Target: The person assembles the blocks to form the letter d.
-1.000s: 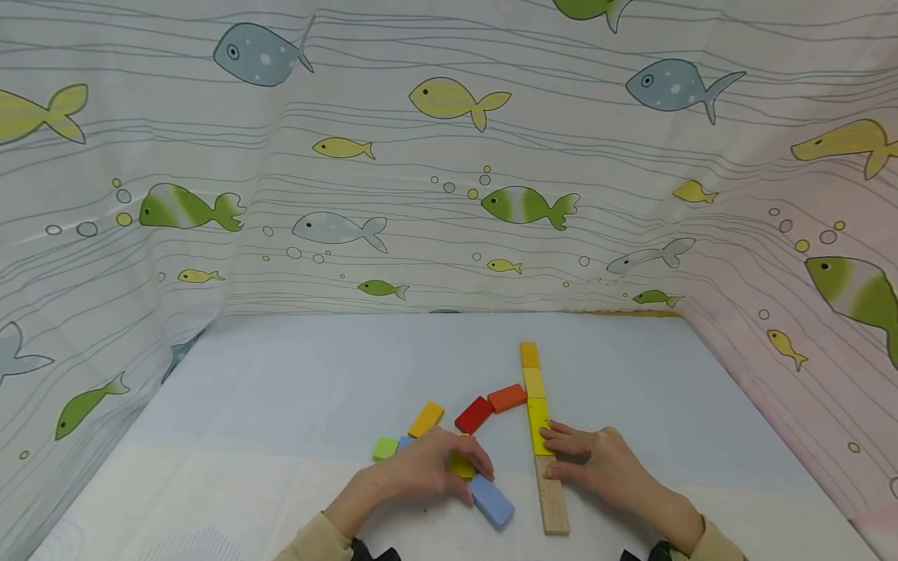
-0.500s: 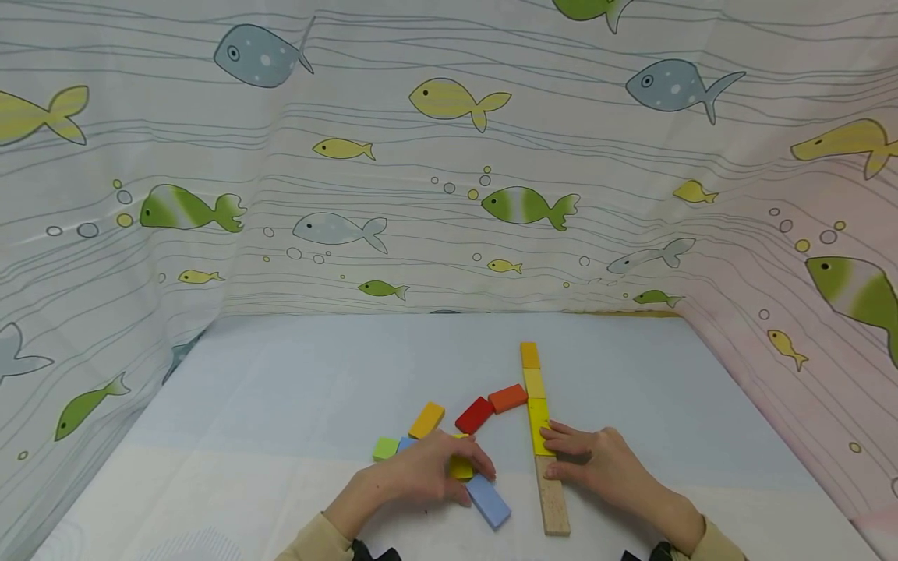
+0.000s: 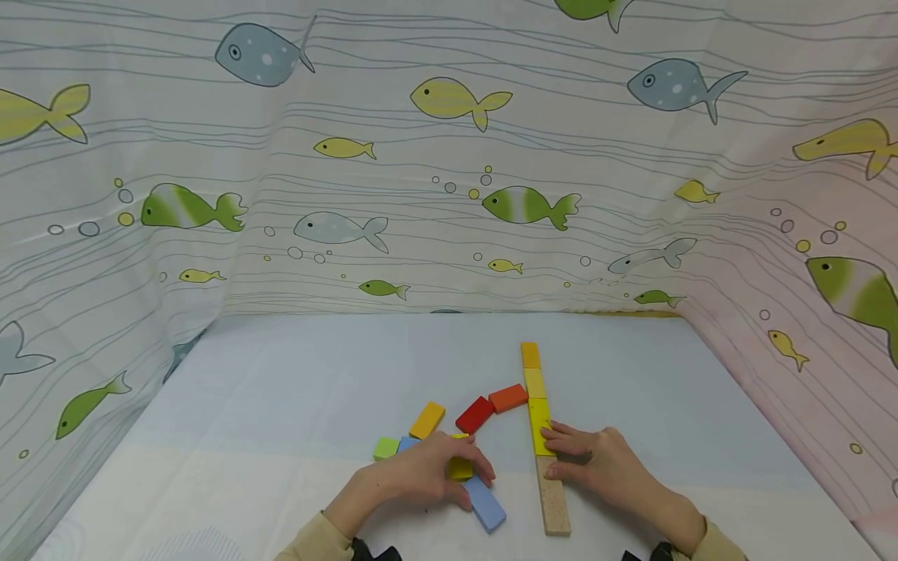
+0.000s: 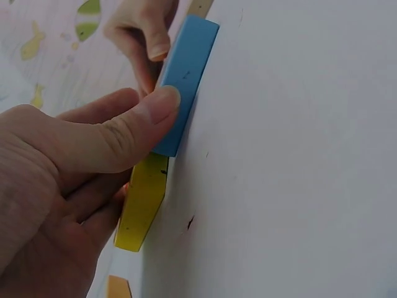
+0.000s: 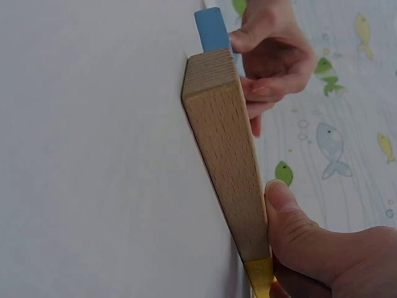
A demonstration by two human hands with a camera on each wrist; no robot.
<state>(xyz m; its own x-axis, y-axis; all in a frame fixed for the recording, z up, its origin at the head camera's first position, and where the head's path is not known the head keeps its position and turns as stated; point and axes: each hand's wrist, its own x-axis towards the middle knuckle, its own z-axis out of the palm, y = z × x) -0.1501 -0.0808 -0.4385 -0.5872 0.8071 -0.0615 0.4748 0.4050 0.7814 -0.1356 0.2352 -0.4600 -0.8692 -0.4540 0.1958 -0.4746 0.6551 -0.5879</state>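
Observation:
My left hand point(image 3: 417, 469) pinches a blue block point(image 3: 486, 506) near its far end, the thumb on one side and fingertips opposite. Against that end, partly under the hand, lies a yellow block point(image 3: 460, 469); the left wrist view shows its bevelled end. My right hand point(image 3: 606, 466) touches the right side of a straight row, its thumb at a plain wooden block point(image 3: 553, 502) and its fingertips at a bright yellow block point(image 3: 538, 417). Farther along that row come a pale yellow block point(image 3: 534, 382) and an amber block point(image 3: 529, 354).
An orange block point(image 3: 508, 398) meets the row at an angle, with a red block point(image 3: 475, 415) beside it. Farther left lie an amber-yellow block point(image 3: 426, 420), a second blue block point(image 3: 407, 444) and a light green block point(image 3: 386, 449). A fish-patterned curtain point(image 3: 421, 179) surrounds the white table point(image 3: 316, 374).
The near end of the pinched blue block has shifted slightly left, and the block has edged in along the left thumb. The right hand and the row have stayed put.

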